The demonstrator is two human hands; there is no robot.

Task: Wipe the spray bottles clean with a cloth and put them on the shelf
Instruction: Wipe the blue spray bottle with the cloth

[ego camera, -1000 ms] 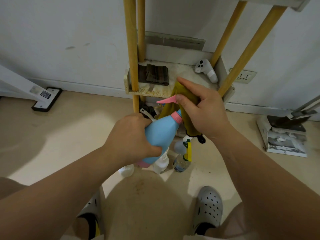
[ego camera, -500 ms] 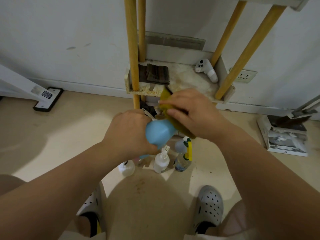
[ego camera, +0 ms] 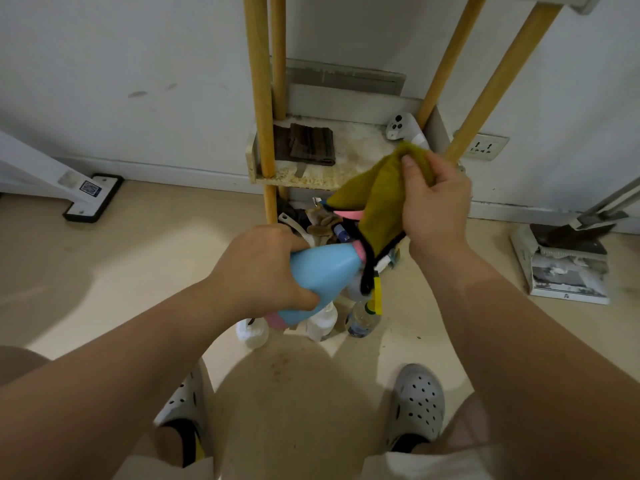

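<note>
In the head view, the left hand (ego camera: 263, 271) gripped the blue bottle (ego camera: 318, 282) around its body, with the fingers curled over the far side and the thumb pressed on the near side. The bottle was tilted, its pink neck pointing up and away toward the shelf (ego camera: 346, 168), and it was held in the air in front of the shelf, not on it. The right hand (ego camera: 436, 206) held the cloth (ego camera: 377, 199) pinched between thumb and curled fingers, just in front of the shelf's right edge. The cloth hung down from this hand and draped over the pink trigger (ego camera: 348, 214) of the bottle; its black edge touched the bottle neck. Below the bottle, nearer to the person than the shelf, some small bottles (ego camera: 322, 323) stood on the floor. On the shelf lay a dark rag (ego camera: 308, 143) and a white controller (ego camera: 401, 126).
</note>
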